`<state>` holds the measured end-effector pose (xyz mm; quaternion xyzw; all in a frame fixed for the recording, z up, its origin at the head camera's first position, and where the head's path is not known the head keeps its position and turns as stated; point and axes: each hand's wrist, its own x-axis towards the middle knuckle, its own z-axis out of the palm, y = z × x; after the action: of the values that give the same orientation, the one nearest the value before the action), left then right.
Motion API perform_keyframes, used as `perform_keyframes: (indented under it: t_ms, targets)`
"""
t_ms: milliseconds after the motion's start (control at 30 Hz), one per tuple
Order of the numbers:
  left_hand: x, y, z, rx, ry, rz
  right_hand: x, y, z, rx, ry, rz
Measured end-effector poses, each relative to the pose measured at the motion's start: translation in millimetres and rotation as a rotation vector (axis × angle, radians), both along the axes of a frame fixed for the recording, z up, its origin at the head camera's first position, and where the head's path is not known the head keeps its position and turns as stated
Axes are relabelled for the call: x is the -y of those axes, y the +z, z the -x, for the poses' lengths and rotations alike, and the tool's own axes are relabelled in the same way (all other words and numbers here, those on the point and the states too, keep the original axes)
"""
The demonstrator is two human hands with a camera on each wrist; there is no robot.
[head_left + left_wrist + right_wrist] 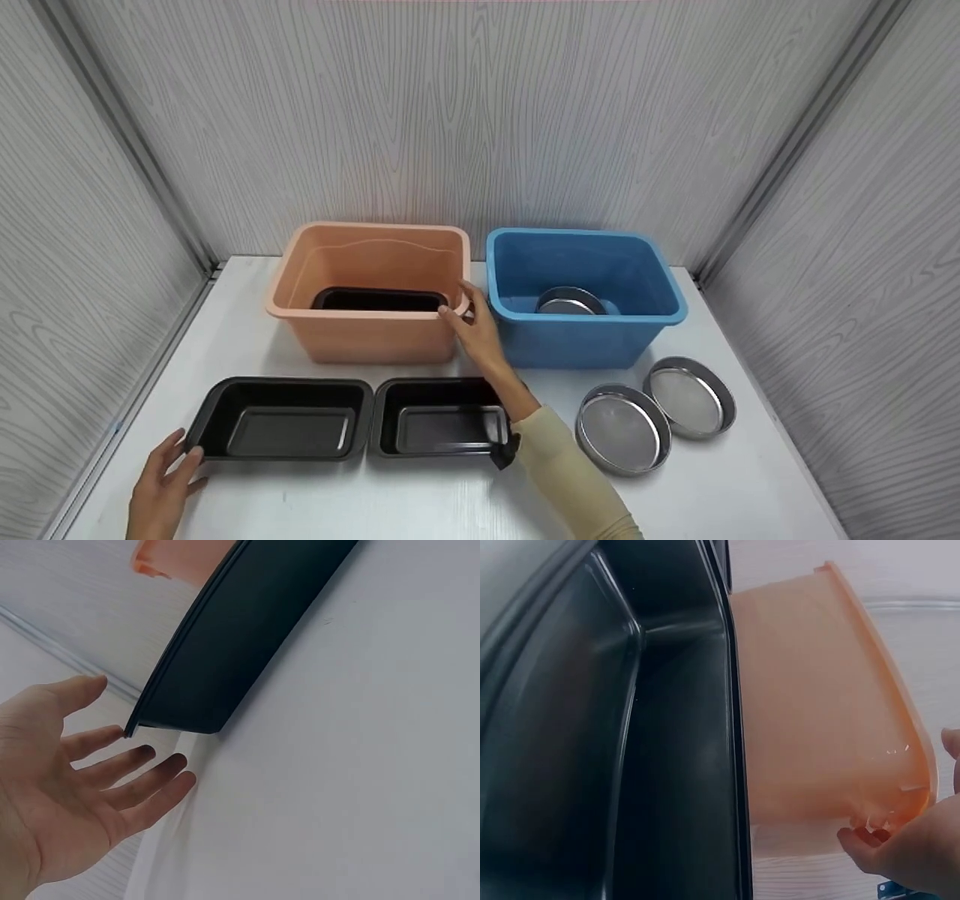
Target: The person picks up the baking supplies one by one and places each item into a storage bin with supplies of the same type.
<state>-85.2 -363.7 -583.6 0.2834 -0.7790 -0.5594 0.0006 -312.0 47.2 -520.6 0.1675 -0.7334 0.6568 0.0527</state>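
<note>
My left hand [161, 480] is at the near left corner of a black loaf pan [281, 416], its fingers spread and loosely bent. In the left wrist view one fingertip lies right at the rim of that pan [217, 652]. My right hand [480, 330] grips the front right corner of an orange bin [371, 337], thumb at the front rim and other fingers curled under the side. A second loaf pan [442, 427] stands below the right forearm, partly covered by it. Inside the orange bin sits another black pan [379, 300], mostly hidden by the front wall.
A blue bin [577, 341] stands right of the orange one, with a round metal pan [570, 300] inside. Two more round pans [622, 431] lie on the white table [315, 502] at the right. Wood-grain panels [420, 112] enclose the back and sides.
</note>
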Motion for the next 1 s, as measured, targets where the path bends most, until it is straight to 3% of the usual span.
perform_keyframes:
  t_ms: [167,333,633,1000]
  targets:
    - [-0.2,-2.1,3.1,0.011,0.009,-0.034,7.4,-7.7,3.5,-0.063,-0.037,-0.012]
    - [0.1,-3.2,9.3,0.011,0.041,-0.053,18.0,-18.3,9.1,-0.143,-0.056,0.044]
    - [1.3,-11.5,15.8,-0.011,0.050,-0.098,19.1,-31.3,14.5,-0.163,-0.081,0.092]
    - [4.6,-14.3,29.9,0.053,0.014,0.015,13.0,-24.8,14.6,-0.139,-0.037,0.149]
